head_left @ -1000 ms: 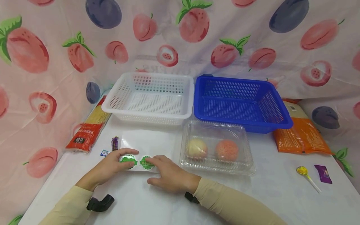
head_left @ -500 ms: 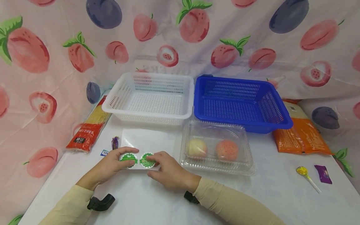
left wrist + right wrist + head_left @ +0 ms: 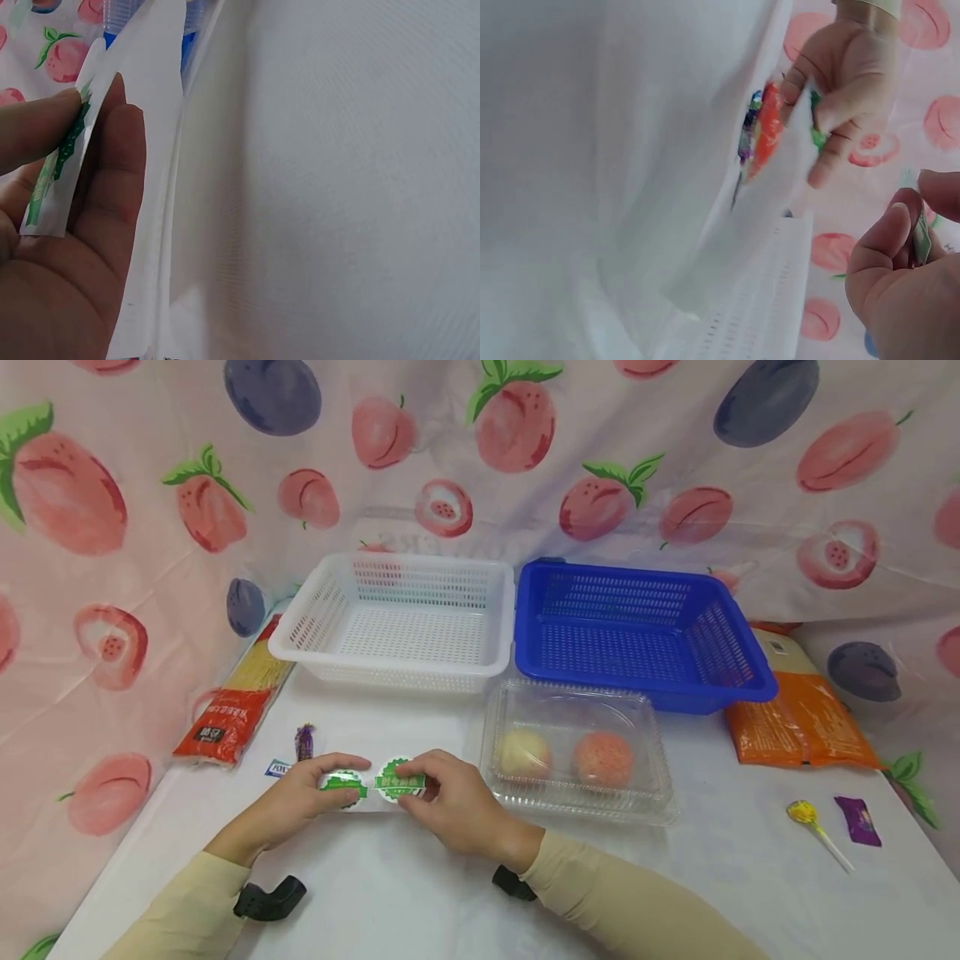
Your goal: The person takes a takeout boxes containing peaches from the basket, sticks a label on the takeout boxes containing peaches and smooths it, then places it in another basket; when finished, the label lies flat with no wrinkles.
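head view: my right hand pinches a green sticker, my left hand grips the sheet beside it, and the right wrist view shows sticker and sheet apart. i take this for the end of peeling, so the next move calls for keeping the sticker from folding or catching. farther out, the clear box holds a pale ball and a pink ball, before the blue basket with the white basket beside.

- Pinched in right hand: round green-and-white sticker, scalloped-edged, apart from the sheet.
- Gripped in left hand: white sheet, bearing a matching sticker.
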Tool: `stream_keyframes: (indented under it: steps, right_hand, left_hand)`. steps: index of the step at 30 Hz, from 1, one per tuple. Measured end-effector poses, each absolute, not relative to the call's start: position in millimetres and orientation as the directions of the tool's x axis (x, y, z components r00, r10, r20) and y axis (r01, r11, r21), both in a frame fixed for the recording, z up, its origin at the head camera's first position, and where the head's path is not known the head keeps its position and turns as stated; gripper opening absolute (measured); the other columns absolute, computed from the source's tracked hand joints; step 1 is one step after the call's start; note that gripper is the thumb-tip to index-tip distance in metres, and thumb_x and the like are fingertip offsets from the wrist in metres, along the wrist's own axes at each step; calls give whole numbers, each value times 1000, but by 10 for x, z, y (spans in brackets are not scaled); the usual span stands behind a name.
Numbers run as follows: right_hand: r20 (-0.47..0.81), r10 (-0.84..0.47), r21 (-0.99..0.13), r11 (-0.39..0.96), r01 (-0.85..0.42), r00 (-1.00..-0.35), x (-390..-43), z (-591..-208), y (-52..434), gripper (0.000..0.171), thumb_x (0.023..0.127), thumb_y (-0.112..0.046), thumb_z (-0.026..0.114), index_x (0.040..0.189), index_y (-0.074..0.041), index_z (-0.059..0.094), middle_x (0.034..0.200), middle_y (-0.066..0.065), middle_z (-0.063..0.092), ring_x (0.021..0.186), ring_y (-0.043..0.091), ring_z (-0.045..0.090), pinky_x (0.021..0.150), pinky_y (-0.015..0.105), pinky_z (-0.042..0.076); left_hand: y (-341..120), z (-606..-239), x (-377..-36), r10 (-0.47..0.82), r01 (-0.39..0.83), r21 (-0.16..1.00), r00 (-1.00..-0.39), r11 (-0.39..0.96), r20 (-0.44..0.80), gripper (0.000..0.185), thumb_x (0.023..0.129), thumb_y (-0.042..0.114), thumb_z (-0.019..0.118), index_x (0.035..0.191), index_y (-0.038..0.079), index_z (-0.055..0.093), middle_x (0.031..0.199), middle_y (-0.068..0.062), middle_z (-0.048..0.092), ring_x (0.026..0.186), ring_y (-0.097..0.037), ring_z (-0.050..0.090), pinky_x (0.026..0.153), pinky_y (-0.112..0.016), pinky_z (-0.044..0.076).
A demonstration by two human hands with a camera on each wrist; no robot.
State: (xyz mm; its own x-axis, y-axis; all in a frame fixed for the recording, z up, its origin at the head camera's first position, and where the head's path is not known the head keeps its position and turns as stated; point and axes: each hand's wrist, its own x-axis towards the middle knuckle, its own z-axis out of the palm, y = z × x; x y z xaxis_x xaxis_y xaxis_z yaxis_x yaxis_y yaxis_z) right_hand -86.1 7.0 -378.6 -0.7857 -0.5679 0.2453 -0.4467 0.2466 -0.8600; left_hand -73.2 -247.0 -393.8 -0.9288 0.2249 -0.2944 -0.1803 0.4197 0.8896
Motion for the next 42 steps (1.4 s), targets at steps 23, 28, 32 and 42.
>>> stream_keyframes:
  steps: [23,28,32,42]
  right_hand:
    - [306,-525,-832,258,-491,-794,-907,-3454,505,37,82,1,77,117,-2,68,95,2,62,73,8,52,64,23,50]
    - [299,-491,-839,274,-471,-818,-925,-3399,656,36,82,1,77,117,-2,68,95,2,62,74,10,54,64,24,50]
    - [262,-466,-858,289,-425,-845,-942,-3356,761,37,82,2,77,117,0,68,96,3,63,75,13,54,64,23,50]
    - [215,-373,-850,384,-361,-903,-1014,-3285,1077,34,83,-2,78,116,-1,70,85,0,62,74,15,55,62,24,48]
  left_hand:
    - [-2486,-4003,-856,216,-188,862,-922,471,-320,62,91,16,73,147,6,46,147,-24,40,124,-36,46,102,-55,42]
    - [-2500,-4010,-886,185,-196,840,-927,506,-327,60,90,20,75,143,6,51,143,-25,42,124,-38,39,97,-49,43]
    - [-2516,-4013,-918,166,-201,823,-928,532,-333,57,89,25,77,139,8,56,140,-22,47,125,-38,37,101,-55,39]
    - [-2509,-4001,-954,150,-221,800,-922,557,-358,58,90,27,75,141,7,55,152,-26,36,138,-44,29,109,-69,23]
